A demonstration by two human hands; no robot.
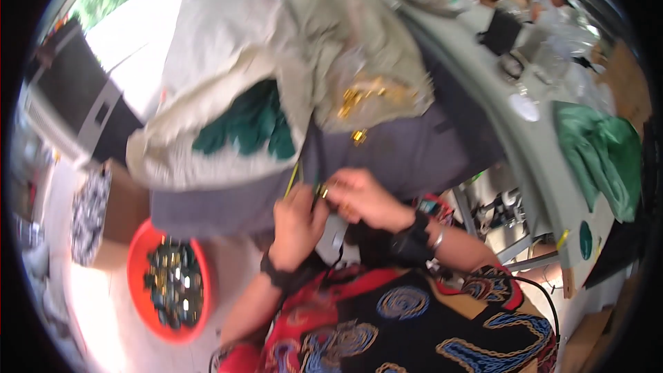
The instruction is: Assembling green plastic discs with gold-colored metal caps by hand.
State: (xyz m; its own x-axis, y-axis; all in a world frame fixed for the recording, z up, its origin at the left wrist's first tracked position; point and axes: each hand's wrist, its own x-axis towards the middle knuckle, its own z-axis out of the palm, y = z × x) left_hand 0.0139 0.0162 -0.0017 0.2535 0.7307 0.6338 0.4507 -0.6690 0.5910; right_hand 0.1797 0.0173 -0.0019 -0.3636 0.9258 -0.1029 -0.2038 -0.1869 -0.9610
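A small gold metal fitting (322, 191), seemingly light, rigid and slippery, is pinched between left hand (297, 224) and right hand (359, 199), pressed together at the grey cloth's (387, 155) edge.

The grey cloth (407, 159) is the landmark. Above it lies a beige garment (345, 41) with gold buckles (359, 100) and a dark green lining (248, 124). Below-left of it stands an orange-red basin (138, 283). To its right lies a green fabric (601, 159). Below it is a red, black and blue swirl-patterned sleeve (414, 324).
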